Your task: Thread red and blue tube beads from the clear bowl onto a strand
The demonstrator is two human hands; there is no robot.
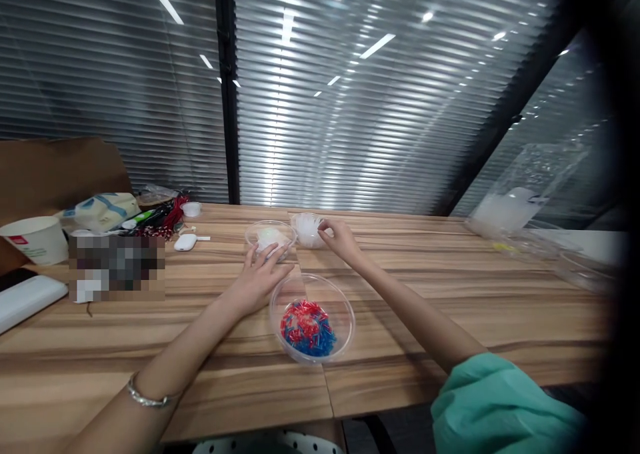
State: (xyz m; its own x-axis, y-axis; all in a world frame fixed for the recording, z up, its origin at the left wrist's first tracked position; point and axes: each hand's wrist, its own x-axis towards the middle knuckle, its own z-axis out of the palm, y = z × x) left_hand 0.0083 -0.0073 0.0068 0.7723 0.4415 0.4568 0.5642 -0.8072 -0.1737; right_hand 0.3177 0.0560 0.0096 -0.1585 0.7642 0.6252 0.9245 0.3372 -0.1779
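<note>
The left hand (260, 274) lay flat and released on the wooden table (450, 294), its fingertips (280, 251) touching the near rim of a small clear bowl (270, 235) that held something pale. The right hand (340, 237) reached to the far middle of the table and pinched the near right rim of a second small clear bowl (307, 231) with white contents, thumb and fingers closed on its edge. These two bowls stood just beside each other, the left one slightly nearer. Nearer to the person, between the two forearms, stood a larger clear bowl (313, 317) with a heap of red and blue pieces (307, 327) in its bottom; the left hand rested just beside its far left rim. A silver bracelet (147, 397) circled the left wrist, and a green sleeve (500, 407) covered the right upper arm. On the far left of the table lay clutter: a white paper cup (35, 239), a white and blue packet (103, 211), a bundle of red and black cords (163, 219), a small white case (185, 242) and a little white cup (191, 209). A flat white slab (25, 301) lay at the left edge. On the far right stood a clear plastic bag (530, 191) with white contents. Nothing stood between the hands and the bowls.
</note>
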